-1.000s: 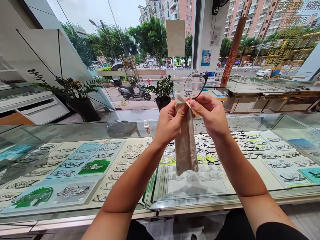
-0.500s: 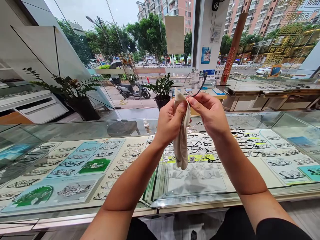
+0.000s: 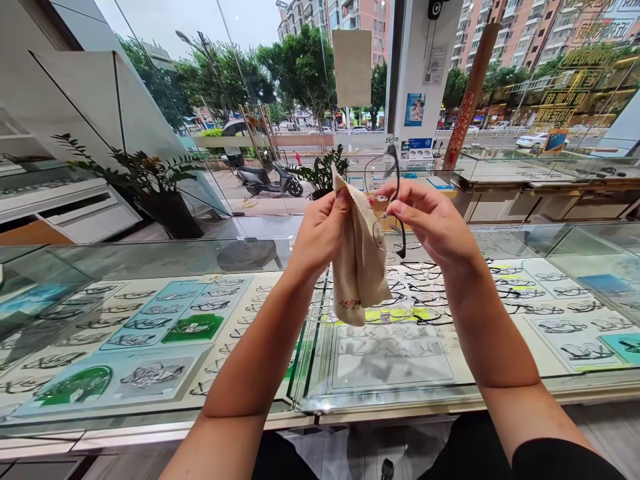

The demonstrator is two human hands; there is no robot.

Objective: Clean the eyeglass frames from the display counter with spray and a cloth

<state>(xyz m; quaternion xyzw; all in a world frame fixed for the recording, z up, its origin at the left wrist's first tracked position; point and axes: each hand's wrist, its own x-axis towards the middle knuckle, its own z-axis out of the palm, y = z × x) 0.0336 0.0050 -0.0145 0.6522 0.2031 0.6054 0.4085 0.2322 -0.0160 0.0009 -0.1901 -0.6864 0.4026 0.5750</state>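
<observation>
A cream cleaning cloth (image 3: pixel 356 260) hangs down from my left hand (image 3: pixel 323 230), pinched near its top between thumb and fingers. Faint printed lettering shows near its lower edge. My right hand (image 3: pixel 430 220) grips a pair of eyeglasses (image 3: pixel 398 175) with dark temple tips, held upright just right of the cloth. One round lens stands above the fingers and the other below, partly in front of the cloth. Both hands are raised over the glass display counter, close together.
Below my arms is a glass display counter (image 3: pixel 250 413) holding rows of eyeglasses on coloured panels. A small bottle on its top is mostly hidden behind my left hand. Potted plants (image 3: pixel 165 207) stand beyond it, before a large window. Another glass counter (image 3: pixel 520 170) stands at the back right.
The cloth and eyeglasses have come apart. My left hand has moved left with the cloth, which now hangs wider. In my right hand the eyeglasses have turned upright, showing both lenses.
</observation>
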